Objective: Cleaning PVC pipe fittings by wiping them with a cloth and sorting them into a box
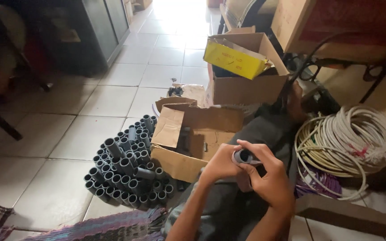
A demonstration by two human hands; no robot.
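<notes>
My left hand [221, 164] and my right hand [269, 176] are together over my lap, both gripping one short grey pipe piece [243, 156] with its dark open end facing me. My fingers wrap around its sides and cover most of it. Just beyond my hands stands an open cardboard box [188, 134] with a few dark pieces inside. To its left, a pile of several grey pipe pieces [126, 165] stands on the tiled floor, most with their open ends up.
A coil of white cable [351, 138] lies on the right. Behind it all sits a larger cardboard box [246, 85] with a yellow box [233, 58] on its flap. A woven mat [112, 225] lies at the near edge, dark cabinets at the far left.
</notes>
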